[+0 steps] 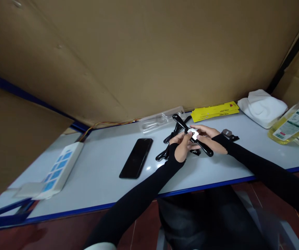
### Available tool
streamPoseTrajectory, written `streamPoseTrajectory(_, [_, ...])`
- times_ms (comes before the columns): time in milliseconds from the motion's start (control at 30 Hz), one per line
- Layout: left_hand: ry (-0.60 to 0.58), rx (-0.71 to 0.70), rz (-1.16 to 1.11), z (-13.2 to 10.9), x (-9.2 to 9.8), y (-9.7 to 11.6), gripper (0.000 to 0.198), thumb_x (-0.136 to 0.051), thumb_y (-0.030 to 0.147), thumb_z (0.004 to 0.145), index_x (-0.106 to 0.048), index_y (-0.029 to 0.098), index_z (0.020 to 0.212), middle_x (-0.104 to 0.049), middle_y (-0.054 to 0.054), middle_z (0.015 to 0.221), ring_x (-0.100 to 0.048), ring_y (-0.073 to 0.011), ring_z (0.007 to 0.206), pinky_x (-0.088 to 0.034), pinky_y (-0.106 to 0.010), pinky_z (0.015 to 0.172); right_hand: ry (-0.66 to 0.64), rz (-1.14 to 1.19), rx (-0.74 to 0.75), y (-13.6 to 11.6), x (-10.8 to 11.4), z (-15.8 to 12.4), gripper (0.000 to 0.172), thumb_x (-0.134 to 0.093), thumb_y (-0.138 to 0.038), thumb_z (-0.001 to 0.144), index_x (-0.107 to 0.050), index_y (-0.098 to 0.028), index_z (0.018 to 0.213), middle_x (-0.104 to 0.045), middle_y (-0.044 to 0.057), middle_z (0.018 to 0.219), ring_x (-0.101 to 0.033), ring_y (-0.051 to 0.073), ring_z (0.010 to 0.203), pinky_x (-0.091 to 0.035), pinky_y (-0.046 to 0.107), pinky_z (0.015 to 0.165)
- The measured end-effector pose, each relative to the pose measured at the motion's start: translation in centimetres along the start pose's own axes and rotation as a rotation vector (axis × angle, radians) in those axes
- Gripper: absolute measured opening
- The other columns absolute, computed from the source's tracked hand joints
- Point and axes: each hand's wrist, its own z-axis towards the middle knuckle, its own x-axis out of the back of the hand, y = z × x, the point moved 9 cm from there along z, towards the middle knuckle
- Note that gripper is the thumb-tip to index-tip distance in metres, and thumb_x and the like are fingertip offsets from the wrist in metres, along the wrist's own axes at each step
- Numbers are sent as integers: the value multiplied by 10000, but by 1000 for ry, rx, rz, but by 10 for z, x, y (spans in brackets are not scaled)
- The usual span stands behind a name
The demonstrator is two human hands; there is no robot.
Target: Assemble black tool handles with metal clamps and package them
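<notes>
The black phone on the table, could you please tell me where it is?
In the head view, the black phone lies left of the person's left hand and right of the white strip with blue patches.

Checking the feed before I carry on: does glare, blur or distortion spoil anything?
Head view: bright glare spots on the pale tabletop beside the black phone; head view: white piece held between left hand and right hand looks bright, outline readable; head view: fine print on the yellow cards too soft to read; head view: floor below lies dimmer; head view: bottle at right probably lens-stretched.
</notes>
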Motion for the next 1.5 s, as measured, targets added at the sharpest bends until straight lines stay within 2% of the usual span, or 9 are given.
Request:
streamPoseTrajectory(200, [61,-2,112,7,11,3,388,-895,386,617,-592,162,710,-603,12,590,-699,-208,528,-679,-411,571,49,8,3,5,-3,-1,482,-558,-363,996,-649,-179,1432,-751,83,1070,-718,223,1004,-613,392,932])
streamPoseTrajectory(433, [26,-112,97,10,9,8,450,-929,418,624,-635,146,828,-697,-44,849,-739,-204,622,-670,-358,530,96,-88,8,5,4,1,501,-564,-405,979,-705,-140,1381,-744,95,1067,-681,209,919,-589,374,847])
streamPoseTrajectory(700, [23,-134,124,8,8,10,500,-935,509,628,-580,165,701,-650,-8,667,-718,-196,538,-609,-292,470,116,-50,-24,3,10,1,553,-631,-422,941,-677,-129,1408,-745,94,1031,-675,192,855,-572,366,824])
streamPoseTrajectory(867, [49,-148,126,9,13,29,465,-920,498,630,-625,166,766,-655,-28,641,-738,-239,562,-560,-291,441,217,-198,14,-4,31,1,368,-609,-398,964,-768,-181,1216,-742,74,921,-644,192,808,-544,343,762])
streamPoseTrajectory(933, [64,-148,132,13,19,39,458,-917,486,607,-634,165,769,-648,-30,622,-733,-235,555,-518,-269,416,133,-348,99,-11,26,1,328,-650,-385,949,-795,-220,1192,-738,73,943,-608,194,808,-521,340,752])
streamPoseTrajectory(1100, [115,-140,158,24,40,51,372,-872,394,594,-698,143,805,-653,-32,613,-720,-232,528,-452,-250,379,-252,-606,327,-12,-13,-6,251,-773,-368,918,-850,-256,1129,-731,122,990,-526,285,1052,-487,424,927])
streamPoseTrajectory(1267, [56,-90,167,28,39,39,406,-853,356,595,-735,100,888,-664,-44,615,-716,-243,519,-444,-260,380,-243,-667,379,-4,-18,-4,232,-675,-342,998,-860,-212,1051,-728,147,1028,-455,303,1090,-471,441,970])
streamPoseTrajectory(1367, [32,-92,181,28,36,35,419,-856,370,616,-743,99,916,-659,-46,612,-730,-254,551,-451,-261,391,-183,-633,339,-2,-14,-1,268,-611,-331,1028,-835,-191,983,-738,141,1026,-499,290,1077,-465,428,975])
streamPoseTrajectory(1500, [63,-83,164,30,39,36,371,-837,340,618,-735,105,887,-655,-39,595,-719,-241,526,-444,-252,387,-56,-486,67,15,6,6,246,-592,-355,1022,-775,-194,990,-759,63,918,-590,192,803,-476,334,799])
